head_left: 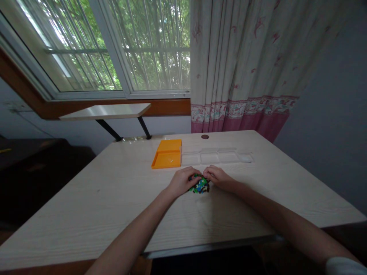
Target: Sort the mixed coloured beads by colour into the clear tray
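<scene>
1. Daylight enters through the barred sliding window (156, 47), blowing out white patches among the foliage; the room is dim.
2. Pale sheen crosses the raised shelf (107, 110).
3. Soft shadow falls on the desktop (114, 206) near the small coloured pieces (201, 185), whose details blur.
4. The dark furniture (34, 179) sinks towards black.
5. Wide-angle distortion stretches the outer areas.
</scene>
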`<act>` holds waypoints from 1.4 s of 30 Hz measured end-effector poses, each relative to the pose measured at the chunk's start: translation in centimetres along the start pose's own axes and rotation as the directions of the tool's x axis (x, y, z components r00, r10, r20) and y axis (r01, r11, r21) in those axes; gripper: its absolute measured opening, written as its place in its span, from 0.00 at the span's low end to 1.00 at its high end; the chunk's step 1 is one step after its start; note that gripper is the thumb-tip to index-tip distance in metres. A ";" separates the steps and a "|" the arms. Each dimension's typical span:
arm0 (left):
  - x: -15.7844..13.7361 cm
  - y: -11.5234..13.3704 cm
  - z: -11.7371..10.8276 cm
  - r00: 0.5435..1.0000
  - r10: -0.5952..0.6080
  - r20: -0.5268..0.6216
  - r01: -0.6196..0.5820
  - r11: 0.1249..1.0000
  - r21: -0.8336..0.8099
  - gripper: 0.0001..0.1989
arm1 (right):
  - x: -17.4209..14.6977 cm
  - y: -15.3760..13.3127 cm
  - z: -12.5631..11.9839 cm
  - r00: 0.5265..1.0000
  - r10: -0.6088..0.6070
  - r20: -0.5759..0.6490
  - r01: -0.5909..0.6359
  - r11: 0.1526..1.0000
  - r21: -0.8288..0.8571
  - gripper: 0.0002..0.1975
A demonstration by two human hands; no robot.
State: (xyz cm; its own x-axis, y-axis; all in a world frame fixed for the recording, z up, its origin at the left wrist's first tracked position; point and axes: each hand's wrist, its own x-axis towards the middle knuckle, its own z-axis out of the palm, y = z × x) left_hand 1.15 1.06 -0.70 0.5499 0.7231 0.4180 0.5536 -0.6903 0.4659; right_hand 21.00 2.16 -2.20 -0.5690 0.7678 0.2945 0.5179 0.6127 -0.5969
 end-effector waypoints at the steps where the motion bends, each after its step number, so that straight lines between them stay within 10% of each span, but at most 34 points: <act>1: 0.0 0.1 0.0 1.000 0.010 -0.004 -0.010 1.000 -0.004 0.09 | 0.0 -0.1 0.0 1.000 0.001 -0.002 -0.001 1.000 0.001 0.13; 19: 3.9 -0.3 -3.2 0.977 0.018 -0.211 -0.007 0.998 0.055 0.09 | -0.4 1.6 -1.7 0.998 -0.056 0.021 0.058 0.996 -0.074 0.09; 42: 1.5 0.2 0.7 0.831 -0.109 -0.546 0.069 0.993 -0.094 0.08 | 0.5 0.9 0.6 0.999 -0.039 -0.035 0.031 0.978 -0.207 0.10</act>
State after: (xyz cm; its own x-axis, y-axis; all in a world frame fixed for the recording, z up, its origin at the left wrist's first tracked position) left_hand 2.48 1.99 -0.57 0.0550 0.6896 0.7221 0.5285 -0.6337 0.5649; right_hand 20.79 2.99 -3.04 -0.5659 0.7493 0.3439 0.6209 0.6618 -0.4202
